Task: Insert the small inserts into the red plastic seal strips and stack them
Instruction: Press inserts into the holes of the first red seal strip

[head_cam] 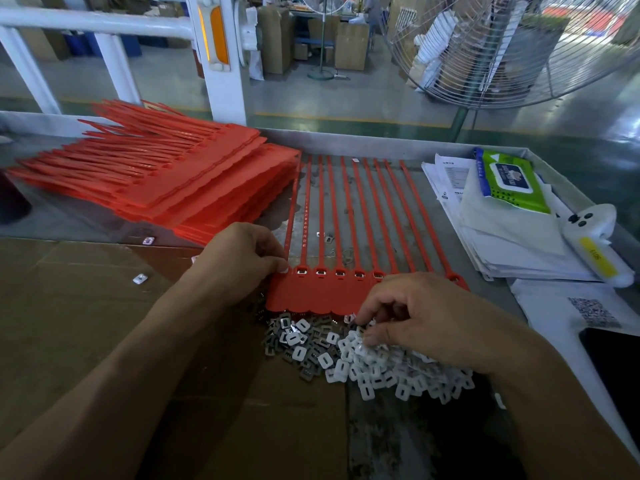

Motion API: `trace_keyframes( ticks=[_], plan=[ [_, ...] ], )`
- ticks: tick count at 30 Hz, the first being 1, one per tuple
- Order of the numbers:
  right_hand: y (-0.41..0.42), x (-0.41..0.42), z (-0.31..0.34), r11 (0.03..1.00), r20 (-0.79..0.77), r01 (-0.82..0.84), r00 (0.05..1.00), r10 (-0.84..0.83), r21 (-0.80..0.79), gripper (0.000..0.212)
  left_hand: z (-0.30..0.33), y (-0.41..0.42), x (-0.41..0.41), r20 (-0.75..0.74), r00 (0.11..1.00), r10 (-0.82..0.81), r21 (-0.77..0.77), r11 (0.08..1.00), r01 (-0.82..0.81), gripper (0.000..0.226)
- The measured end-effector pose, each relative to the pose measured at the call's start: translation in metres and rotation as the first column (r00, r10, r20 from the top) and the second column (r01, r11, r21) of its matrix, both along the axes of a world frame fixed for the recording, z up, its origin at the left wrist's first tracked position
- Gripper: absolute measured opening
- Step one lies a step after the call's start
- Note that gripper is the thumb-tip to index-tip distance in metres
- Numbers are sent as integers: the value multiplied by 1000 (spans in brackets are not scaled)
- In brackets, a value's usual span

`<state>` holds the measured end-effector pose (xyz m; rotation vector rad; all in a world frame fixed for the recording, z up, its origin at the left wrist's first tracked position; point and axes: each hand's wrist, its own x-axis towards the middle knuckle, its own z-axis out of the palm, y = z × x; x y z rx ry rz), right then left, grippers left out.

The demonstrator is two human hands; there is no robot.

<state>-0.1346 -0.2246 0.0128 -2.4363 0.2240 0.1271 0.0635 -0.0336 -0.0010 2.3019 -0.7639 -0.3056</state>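
A red sheet of joined seal strips (322,292) lies flat on the metal table, its tails running away from me. Several of its sockets hold metal inserts. My left hand (242,252) pinches the sheet's left corner with curled fingers. A heap of small white and grey inserts (349,355) lies just in front of the sheet. My right hand (426,317) is over that heap, fingers curled down into the white pieces; what the fingertips hold is hidden. A tall stack of red strip sheets (166,181) lies at the back left.
Brown cardboard (69,313) covers the table's left and front, with a few stray inserts on it. At the right lie papers (502,230), a green wipes pack (509,181), a white handheld device (595,244) and a dark phone (616,368). A large fan (502,46) stands behind.
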Motion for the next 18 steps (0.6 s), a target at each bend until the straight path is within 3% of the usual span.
trace_keyframes(
  ticks=[8, 18],
  plan=[
    [2, 1, 1, 998, 5, -17, 1000, 17, -56, 7, 5, -9, -2, 1, 1000, 21, 107, 994, -21, 11],
    [-1, 0, 3, 999, 42, 10, 999, -11, 44, 7, 0, -1, -1, 8, 1000, 24, -7, 1000, -24, 9]
  ],
)
